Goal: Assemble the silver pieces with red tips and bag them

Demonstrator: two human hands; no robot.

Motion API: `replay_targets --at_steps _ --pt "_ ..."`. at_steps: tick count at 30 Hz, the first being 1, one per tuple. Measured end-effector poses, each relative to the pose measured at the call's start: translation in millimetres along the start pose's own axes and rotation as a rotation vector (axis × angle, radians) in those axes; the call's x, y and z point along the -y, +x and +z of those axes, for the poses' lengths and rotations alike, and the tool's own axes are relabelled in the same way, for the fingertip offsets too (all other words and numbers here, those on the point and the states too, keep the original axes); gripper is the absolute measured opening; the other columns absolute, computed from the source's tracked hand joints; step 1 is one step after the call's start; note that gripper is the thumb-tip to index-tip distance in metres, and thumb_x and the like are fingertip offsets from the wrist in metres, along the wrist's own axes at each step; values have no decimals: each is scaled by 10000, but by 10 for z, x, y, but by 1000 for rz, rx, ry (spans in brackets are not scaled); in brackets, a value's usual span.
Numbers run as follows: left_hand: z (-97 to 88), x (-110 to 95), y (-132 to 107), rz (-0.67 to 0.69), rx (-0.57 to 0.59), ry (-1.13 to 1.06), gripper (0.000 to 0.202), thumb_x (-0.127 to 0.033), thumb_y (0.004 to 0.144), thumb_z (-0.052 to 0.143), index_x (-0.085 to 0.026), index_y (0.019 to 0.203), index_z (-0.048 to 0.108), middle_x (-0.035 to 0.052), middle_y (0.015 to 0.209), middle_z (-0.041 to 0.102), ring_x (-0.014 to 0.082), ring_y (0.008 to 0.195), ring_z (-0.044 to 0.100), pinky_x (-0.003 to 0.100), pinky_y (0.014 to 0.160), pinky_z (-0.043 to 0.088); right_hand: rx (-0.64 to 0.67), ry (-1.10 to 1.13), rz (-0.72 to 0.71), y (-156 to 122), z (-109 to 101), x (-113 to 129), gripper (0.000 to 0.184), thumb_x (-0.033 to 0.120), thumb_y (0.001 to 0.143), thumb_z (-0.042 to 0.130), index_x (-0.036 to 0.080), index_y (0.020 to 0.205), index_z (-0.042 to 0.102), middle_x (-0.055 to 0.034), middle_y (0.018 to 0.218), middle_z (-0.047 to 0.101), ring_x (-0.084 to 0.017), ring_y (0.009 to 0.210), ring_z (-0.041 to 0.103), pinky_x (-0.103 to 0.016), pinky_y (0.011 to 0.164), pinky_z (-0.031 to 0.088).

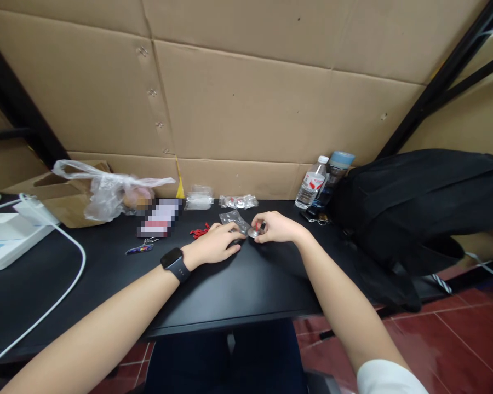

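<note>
My left hand (216, 245), with a black smartwatch (175, 264) on its wrist, rests on the black table (107, 273) with its fingers curled over a small clear plastic bag (233, 220). My right hand (276, 227) pinches a small round silver metal piece (253, 232) with a bit of red at the fingertips. The two hands nearly meet over that piece. A small heap of red parts (200, 231) lies just left of my left hand.
Along the cardboard back wall (246, 98) lie two more clear packets (238, 202), a water bottle (311, 183), a blue-capped bottle (332, 175) and keys (318, 219). A black backpack (419, 202) fills the right. At left sit a plastic-bagged box (102, 191), white devices (8, 235), a cable (72, 273) and a keychain (140, 248).
</note>
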State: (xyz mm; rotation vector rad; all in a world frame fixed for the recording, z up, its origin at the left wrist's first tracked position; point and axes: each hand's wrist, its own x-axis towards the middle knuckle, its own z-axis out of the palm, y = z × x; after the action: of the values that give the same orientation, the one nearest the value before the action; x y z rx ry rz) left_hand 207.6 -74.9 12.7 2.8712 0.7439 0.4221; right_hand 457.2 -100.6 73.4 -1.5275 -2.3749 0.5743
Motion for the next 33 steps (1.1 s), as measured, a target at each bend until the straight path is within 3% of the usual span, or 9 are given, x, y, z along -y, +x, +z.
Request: replay_targets --at_steps 4,9,20,26,29,33 --pt "-22 -30 -9 9 26 -13 372 -342 1007 511 -346 1362 622 78 1430 551 263 1290 550 419 1043 401 24 -31 12 -3 4 -3 225 287 660 826 184 850 762 -11 775 735 -167 721 667 -241 679 466" --pt "-71 -56 -20 -53 86 19 400 -368 1002 521 -420 1390 606 88 1528 493 337 1380 476 531 1078 379 37 -59 11 32 65 -25 201 318 669 827 182 799 757 -7 724 723 -164 684 658 -246 651 456" --pt "-29 44 -67 -69 133 -42 408 -380 1000 532 -499 1387 589 24 1608 427 359 1469 380 583 1135 326 68 53 3 62 107 -46 285 377 674 846 169 859 788 -6 738 727 -161 722 669 -225 674 465" --pt "-42 24 -63 -85 163 -49 428 -343 1007 524 -495 1403 573 22 1635 384 350 1503 330 593 1165 288 -69 -41 -33 154 246 -48 292 377 670 870 163 848 784 -20 774 716 -143 682 642 -227 641 441" --pt "-63 14 -64 -87 181 -43 433 -334 1010 519 -492 1411 565 30 1637 379 344 1508 322 596 1165 286 -95 9 -33 164 266 -38 304 333 675 880 170 911 778 -8 783 711 -130 677 642 -219 645 447" --pt "-87 -2 -69 -74 169 -55 447 -317 1008 527 -502 1414 556 29 1635 381 340 1510 322 595 1170 283 -4 154 -38 130 214 -54 241 197 747 805 163 983 768 -9 796 731 -133 707 676 -221 686 480"
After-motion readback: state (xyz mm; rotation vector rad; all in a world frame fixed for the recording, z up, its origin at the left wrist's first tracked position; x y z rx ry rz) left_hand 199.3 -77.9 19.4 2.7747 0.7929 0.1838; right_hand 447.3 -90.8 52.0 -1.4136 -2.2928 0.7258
